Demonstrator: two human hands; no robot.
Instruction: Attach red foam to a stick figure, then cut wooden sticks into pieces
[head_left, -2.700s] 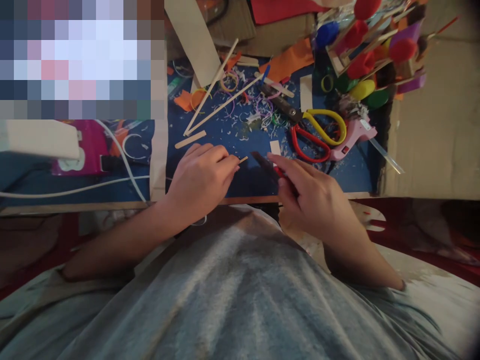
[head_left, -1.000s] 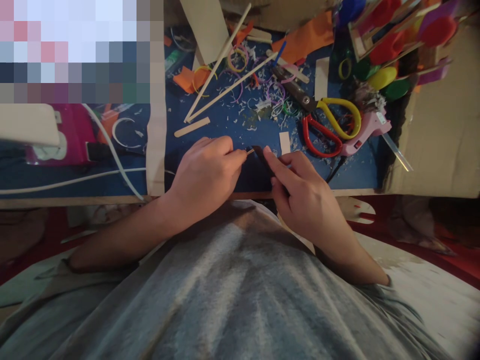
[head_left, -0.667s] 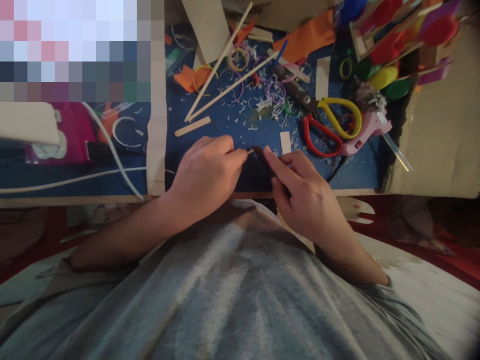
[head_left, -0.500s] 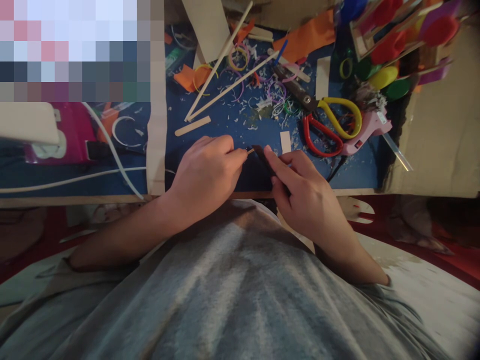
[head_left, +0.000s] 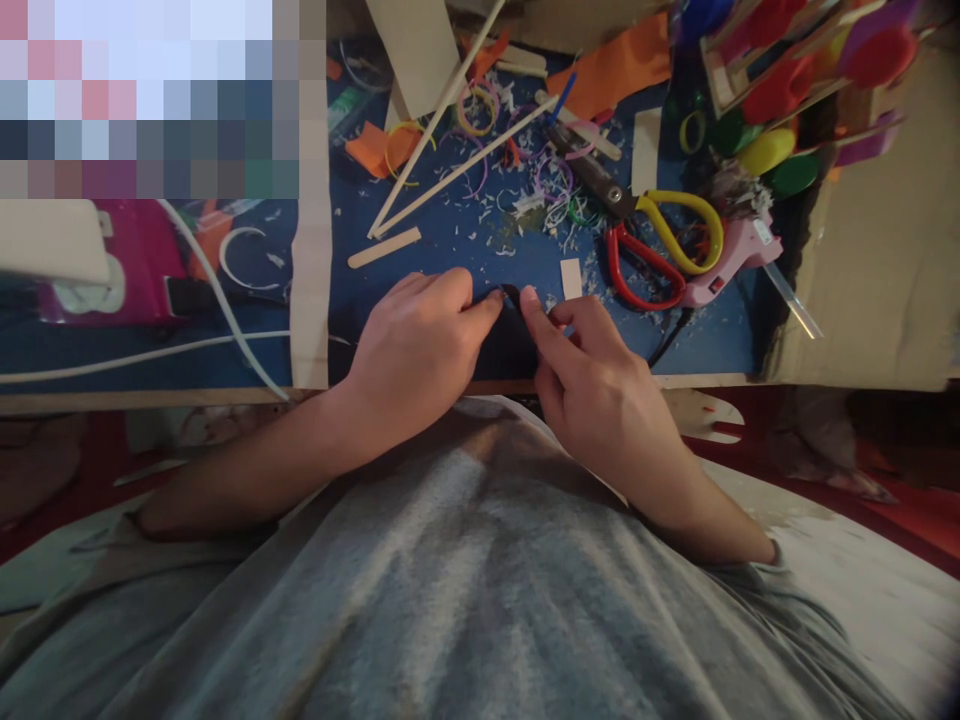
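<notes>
My left hand [head_left: 420, 345] is closed in a pinch, thumb and forefinger pointing right. A thin wooden stick stuck out of this pinch half a second ago; now it is almost wholly covered by the fingers. Just across from it, my right hand [head_left: 589, 360] grips a narrow dark blade [head_left: 513, 296], forefinger laid along it. The blade's angled tip meets the left fingertips, and its lower end is hidden in the palm. Both hands are above the front edge of the blue tabletop [head_left: 442, 255].
Beyond the hands lie wooden sticks [head_left: 450, 178], scissors [head_left: 616, 200] with red and yellow handles, a pink glue gun [head_left: 739, 262], paper shreds and coloured rings [head_left: 555, 182]. A cardboard piece [head_left: 874, 270] stands right. At left are a white cable [head_left: 217, 265] and magenta box [head_left: 154, 270].
My right hand has shifted slightly left, bringing the blade's tip to the left fingertips. The stick's end that showed between the hands is now covered.
</notes>
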